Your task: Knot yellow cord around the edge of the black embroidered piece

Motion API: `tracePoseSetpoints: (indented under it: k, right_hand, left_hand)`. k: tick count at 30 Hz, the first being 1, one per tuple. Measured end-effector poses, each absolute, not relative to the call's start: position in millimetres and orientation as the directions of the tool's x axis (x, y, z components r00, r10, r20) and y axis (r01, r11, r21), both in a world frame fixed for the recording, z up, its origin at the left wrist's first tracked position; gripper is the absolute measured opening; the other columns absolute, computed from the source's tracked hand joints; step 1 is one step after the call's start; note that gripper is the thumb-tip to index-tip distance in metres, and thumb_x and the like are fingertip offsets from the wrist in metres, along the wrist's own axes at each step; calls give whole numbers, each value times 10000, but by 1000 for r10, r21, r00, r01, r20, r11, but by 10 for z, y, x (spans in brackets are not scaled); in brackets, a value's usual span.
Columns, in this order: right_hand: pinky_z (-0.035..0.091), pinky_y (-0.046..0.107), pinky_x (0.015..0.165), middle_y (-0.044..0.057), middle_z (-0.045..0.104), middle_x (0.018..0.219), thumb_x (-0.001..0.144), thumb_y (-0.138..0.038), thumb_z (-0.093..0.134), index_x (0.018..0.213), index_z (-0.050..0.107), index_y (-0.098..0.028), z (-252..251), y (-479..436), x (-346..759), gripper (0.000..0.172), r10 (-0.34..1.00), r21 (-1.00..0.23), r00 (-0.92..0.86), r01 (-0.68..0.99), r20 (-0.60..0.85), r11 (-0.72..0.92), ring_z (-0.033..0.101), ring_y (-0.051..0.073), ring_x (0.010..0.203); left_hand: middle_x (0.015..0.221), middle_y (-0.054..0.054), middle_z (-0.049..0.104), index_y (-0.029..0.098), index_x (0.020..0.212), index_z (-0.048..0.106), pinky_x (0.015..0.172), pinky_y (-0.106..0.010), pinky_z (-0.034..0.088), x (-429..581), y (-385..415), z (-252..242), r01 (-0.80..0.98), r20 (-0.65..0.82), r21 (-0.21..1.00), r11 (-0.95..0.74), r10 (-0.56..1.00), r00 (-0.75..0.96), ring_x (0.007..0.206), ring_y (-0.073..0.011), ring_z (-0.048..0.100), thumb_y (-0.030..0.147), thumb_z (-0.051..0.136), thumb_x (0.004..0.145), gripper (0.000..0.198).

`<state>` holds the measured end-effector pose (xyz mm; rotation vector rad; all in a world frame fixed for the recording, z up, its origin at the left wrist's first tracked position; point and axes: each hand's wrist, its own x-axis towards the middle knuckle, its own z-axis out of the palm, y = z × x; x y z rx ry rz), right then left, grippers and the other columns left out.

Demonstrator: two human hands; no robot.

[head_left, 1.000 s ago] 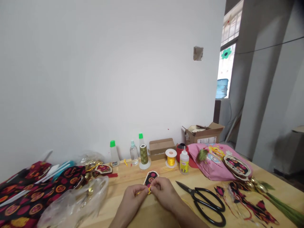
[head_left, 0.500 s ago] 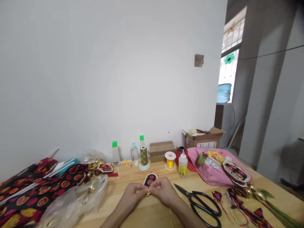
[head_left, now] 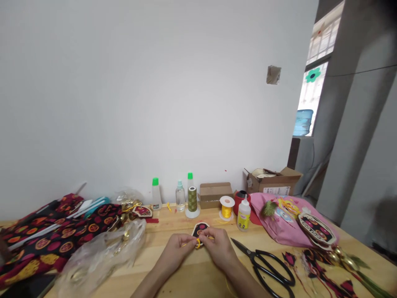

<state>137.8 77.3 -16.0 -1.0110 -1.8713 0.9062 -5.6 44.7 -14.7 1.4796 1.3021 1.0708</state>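
Low over the middle of the table, my left hand point(head_left: 177, 251) and my right hand point(head_left: 218, 247) meet with fingertips almost touching. Both pinch a yellow cord point(head_left: 197, 243), bunched into a small knot or loop between them. Just behind the fingers is a small dark patterned plaque point(head_left: 200, 229) with a pale edge; the cord lies at its near end, and the hands cover part of it. A strand of the cord trails down beside my right wrist. Black-handled scissors point(head_left: 263, 263) lie to the right of my right hand, blades slightly apart.
Behind the hands stand a yellow cord spool point(head_left: 226, 209), a glue bottle point(head_left: 244, 214) and a green thread cone point(head_left: 192, 200). At left lie patterned cloth point(head_left: 62, 238) and a plastic bag point(head_left: 96, 252). A pink bag point(head_left: 279, 231) and fabric scraps point(head_left: 319, 267) lie at right.
The view has turned a little to the left, so everything sits further right in it. My hands still pinch the cord; the yellow knot shows more clearly between the fingertips.
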Motion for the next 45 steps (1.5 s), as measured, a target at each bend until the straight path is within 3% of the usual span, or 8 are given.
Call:
tracePoseSetpoints:
  k: [4,9,21,31,41,45]
  right_hand:
    - [405,219,615,35,637,747,728,-268,421,764,620,-173,-157,757,1405,224,864,-809,-348,343,363,478,565,143,684]
    - [416,208,603,40,631,751,729,-260,422,741,610,-159,-189,763,1392,214,858,-853,-364,241,363,463,563,145,706]
    - [396,208,580,18,628,695,736,-270,417,716,604,-179,-177,752,1412,209,843,-798,-355,313,404,515,557,138,648]
    - [417,214,567,25,631,679,733,-308,431,701,606,-174,-241,782,1381,222,842,-814,-332,268,425,516,569,145,632]
    - [423,196,558,20,619,668,746,-268,418,712,599,-169,-181,739,1395,209,817,-819,-372,206,440,535,566,128,618]
    - [403,190,546,10,616,633,741,-234,415,695,608,-179,-148,707,1401,206,804,-773,-363,269,471,574,553,119,585]
  left_hand:
    - [649,-26,653,111,807,655,543,-203,365,-57,424,-103,227,75,969,-96,992,99,598,-139,518,409,510,657,364]
    - [731,-60,668,107,808,654,607,-245,397,-55,435,-118,161,63,984,-80,992,108,657,-169,547,382,552,630,343]
    - [618,-29,664,109,721,676,524,-213,364,-28,438,-102,202,27,978,-44,996,86,559,-146,527,380,575,601,313]
    - [648,-48,657,92,724,661,578,-229,376,-88,436,-197,61,44,997,-49,997,69,599,-151,532,379,585,597,324]
    - [480,23,545,92,660,666,477,-183,291,-71,448,-184,187,54,980,-64,997,59,481,-98,416,436,528,620,372]
    - [454,34,498,95,623,657,452,-174,252,-45,427,-169,222,70,971,-86,995,76,468,-82,366,428,511,639,364]
